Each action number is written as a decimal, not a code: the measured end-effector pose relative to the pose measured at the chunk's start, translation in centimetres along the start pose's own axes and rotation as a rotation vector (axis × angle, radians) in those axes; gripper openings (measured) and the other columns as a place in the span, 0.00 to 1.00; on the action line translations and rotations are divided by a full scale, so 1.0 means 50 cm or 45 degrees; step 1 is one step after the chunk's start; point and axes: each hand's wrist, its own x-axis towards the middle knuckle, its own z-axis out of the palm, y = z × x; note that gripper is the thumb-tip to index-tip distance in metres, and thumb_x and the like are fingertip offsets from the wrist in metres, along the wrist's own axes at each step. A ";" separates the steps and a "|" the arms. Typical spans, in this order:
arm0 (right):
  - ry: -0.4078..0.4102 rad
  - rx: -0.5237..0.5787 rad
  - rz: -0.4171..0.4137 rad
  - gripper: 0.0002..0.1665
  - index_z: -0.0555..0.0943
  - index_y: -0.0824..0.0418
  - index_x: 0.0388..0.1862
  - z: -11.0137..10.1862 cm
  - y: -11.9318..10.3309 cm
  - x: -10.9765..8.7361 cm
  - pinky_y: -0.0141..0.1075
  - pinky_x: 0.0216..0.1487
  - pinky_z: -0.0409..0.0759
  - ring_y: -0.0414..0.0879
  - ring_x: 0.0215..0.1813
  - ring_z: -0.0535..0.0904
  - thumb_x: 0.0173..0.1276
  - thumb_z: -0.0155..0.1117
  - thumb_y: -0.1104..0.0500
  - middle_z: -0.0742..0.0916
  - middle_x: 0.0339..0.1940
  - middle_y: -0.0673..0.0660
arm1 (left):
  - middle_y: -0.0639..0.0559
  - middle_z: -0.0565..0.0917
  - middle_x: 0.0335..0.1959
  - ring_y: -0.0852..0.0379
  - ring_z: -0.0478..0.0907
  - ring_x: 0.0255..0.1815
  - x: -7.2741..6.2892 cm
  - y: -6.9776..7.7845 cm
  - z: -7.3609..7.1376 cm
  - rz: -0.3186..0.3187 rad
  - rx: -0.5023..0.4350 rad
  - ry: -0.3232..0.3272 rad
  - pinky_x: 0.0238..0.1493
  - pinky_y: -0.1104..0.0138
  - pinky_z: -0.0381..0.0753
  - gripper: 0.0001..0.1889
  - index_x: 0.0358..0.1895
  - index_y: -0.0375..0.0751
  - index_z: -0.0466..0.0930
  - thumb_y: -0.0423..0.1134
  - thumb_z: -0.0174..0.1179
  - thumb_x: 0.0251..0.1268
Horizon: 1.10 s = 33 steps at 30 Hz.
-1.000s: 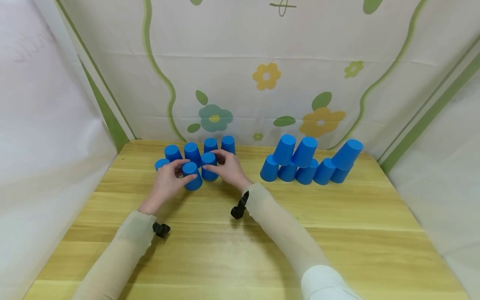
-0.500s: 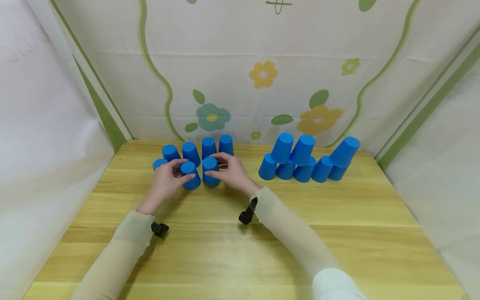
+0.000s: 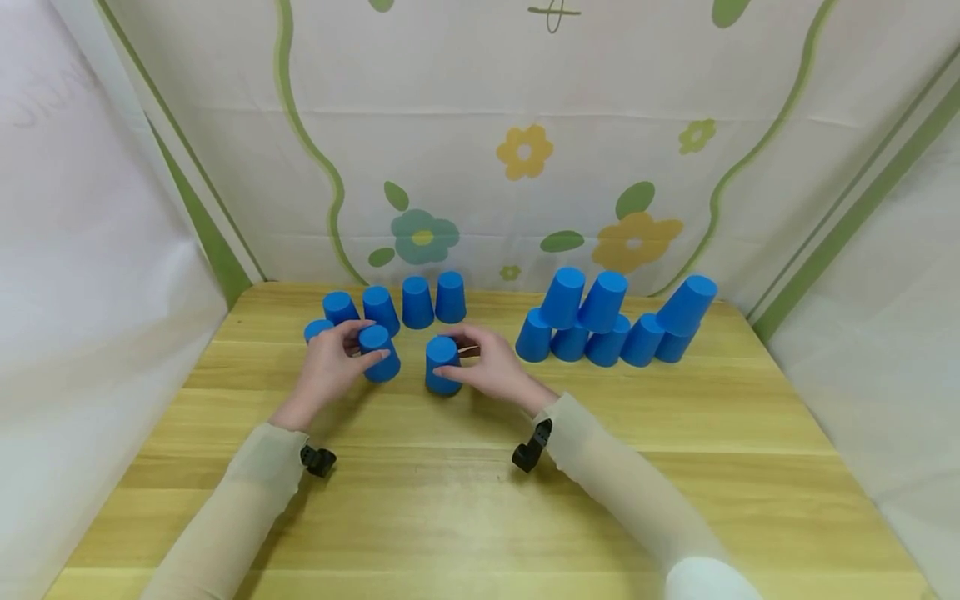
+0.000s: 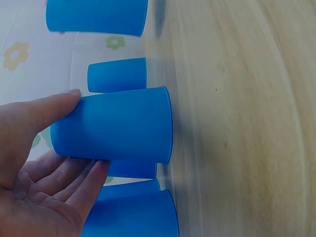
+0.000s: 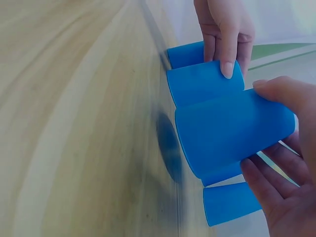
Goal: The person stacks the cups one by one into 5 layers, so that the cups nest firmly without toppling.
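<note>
In the head view my left hand (image 3: 327, 365) grips an upside-down blue cup (image 3: 381, 360), thumb on the near side. The left wrist view shows that cup (image 4: 113, 123) between thumb and fingers, its rim close to the tabletop. My right hand (image 3: 497, 367) holds another upside-down blue cup (image 3: 442, 367) to the right, apart from the first. Seen from the right wrist, this cup (image 5: 232, 128) hangs slightly above the wood, with a dark shadow below its rim. Behind the hands, several inverted blue cups (image 3: 417, 302) stand in a row; one (image 3: 318, 328) is partly hidden by my left hand.
On the right of the wooden table (image 3: 450, 500) stands a row of inverted blue cups (image 3: 607, 340), with 3 more on top: two adjacent cups (image 3: 564, 298) and a tilted-looking cup (image 3: 687, 305) at the right end. A flowered cloth (image 3: 480, 192) hangs behind.
My right hand has drawn its cup toward me and to the right, away from the left hand's cup and the back row. The left hand keeps its hold and has hardly moved.
</note>
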 end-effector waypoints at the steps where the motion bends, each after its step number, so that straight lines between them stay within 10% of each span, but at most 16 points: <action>1: 0.000 0.007 -0.004 0.29 0.80 0.55 0.62 -0.003 0.000 -0.006 0.50 0.59 0.81 0.43 0.54 0.81 0.64 0.78 0.52 0.85 0.53 0.47 | 0.34 0.82 0.57 0.39 0.83 0.53 0.000 0.001 0.000 -0.001 -0.001 -0.002 0.54 0.48 0.83 0.28 0.64 0.30 0.76 0.41 0.72 0.65; 33: 0.270 -0.114 0.091 0.28 0.79 0.67 0.62 -0.171 -0.051 -0.183 0.49 0.57 0.82 0.56 0.56 0.83 0.64 0.76 0.65 0.85 0.57 0.63 | 0.35 0.83 0.56 0.40 0.83 0.54 -0.001 0.001 0.000 0.016 -0.046 0.001 0.54 0.49 0.83 0.28 0.64 0.31 0.77 0.40 0.72 0.65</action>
